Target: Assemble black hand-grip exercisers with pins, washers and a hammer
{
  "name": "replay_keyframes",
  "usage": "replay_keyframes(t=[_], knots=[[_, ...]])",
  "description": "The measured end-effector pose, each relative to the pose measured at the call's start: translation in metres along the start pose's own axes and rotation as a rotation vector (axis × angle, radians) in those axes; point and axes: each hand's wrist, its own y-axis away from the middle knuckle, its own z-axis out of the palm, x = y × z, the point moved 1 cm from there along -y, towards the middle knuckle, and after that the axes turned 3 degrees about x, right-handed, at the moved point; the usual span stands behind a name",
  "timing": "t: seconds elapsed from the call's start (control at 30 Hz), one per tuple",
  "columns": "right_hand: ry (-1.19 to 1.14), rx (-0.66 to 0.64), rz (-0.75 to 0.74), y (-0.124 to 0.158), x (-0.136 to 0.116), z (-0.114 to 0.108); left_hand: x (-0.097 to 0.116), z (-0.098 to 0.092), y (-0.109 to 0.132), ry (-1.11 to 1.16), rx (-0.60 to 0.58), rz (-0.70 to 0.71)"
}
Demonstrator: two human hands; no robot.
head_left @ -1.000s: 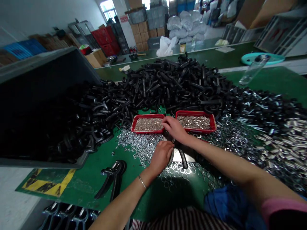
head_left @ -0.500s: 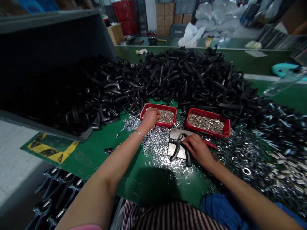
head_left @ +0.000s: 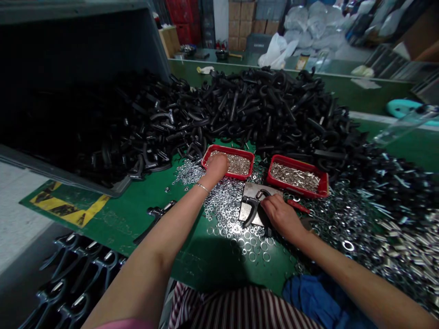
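Note:
My left hand point(head_left: 217, 167) dips into the left red tray point(head_left: 253, 167), its fingers closed among small metal pieces; what they hold is hidden. My right hand point(head_left: 279, 212) is closed on a black curved tool part point(head_left: 253, 214), which lies over a flat metal plate point(head_left: 247, 190). Right behind that plate stands the right red tray point(head_left: 325, 185), filled with short metal pins point(head_left: 295, 177). A red-handled tool point(head_left: 298, 206) lies beside my right hand. Loose silvery rings point(head_left: 224, 201) are scattered between my hands.
Black parts point(head_left: 274, 105) form a large heap behind the trays. At the left a grey crate point(head_left: 116, 189) lies tipped with more of them. Another black part point(head_left: 159, 214) rests near my left forearm. Metal sleeves point(head_left: 404, 251) are piled at the right.
The view has shifted slightly, showing more of the black part by my left forearm. My left hand is still in the left tray; my right hand still grips the black part.

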Motion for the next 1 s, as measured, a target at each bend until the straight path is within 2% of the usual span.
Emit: replay_keyframes(t=[0.33, 0.5, 0.67, 0.8, 1.0], knots=[[0.035, -0.012, -0.052, 0.012, -0.001, 0.0, 0.005, -0.006, 0.001, -0.052, -0.043, -0.041], [0.054, -0.02, -0.071, 0.02, 0.0, 0.0, 0.004, -0.005, 0.003, -0.033, -0.016, -0.04], [-0.035, -0.036, -0.085, 0.029, 0.001, 0.0, 0.0, -0.002, 0.006, 0.029, 0.05, -0.013], [-0.263, 0.035, 0.028, 0.029, 0.005, 0.001, -0.003, 0.001, 0.012, 0.118, 0.13, 0.022], [-0.59, 0.114, 0.31, 0.004, 0.007, 0.0, -0.008, 0.001, 0.017, 0.247, 0.186, 0.023]])
